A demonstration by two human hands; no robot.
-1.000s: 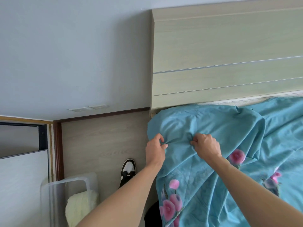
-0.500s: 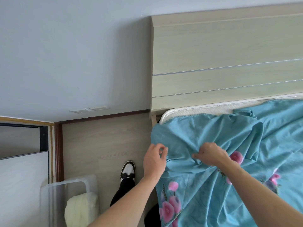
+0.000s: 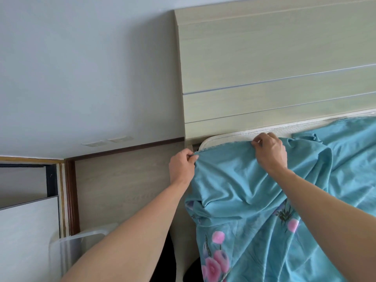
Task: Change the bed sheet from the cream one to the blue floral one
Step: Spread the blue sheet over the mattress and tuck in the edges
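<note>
The blue floral sheet (image 3: 254, 192), teal with pink flowers, lies rumpled over the head corner of the bed. My left hand (image 3: 182, 166) pinches its corner at the bed's left edge. My right hand (image 3: 269, 151) grips the sheet's top hem further right, close to the headboard. A strip of white mattress (image 3: 227, 139) shows bare between the hem and the headboard. The cream sheet is not on the bed in this view.
A pale wooden headboard (image 3: 274, 64) stands right behind the mattress. Left of the bed is wood-look floor (image 3: 126, 180) with a clear plastic bin (image 3: 77, 247) near my left forearm. A grey wall (image 3: 81, 68) and dark skirting run behind.
Both hands have let go of the bunched middle and moved up to the sheet's hem and corner. My right hand went up and right toward the headboard. The mattress edge came into view.
</note>
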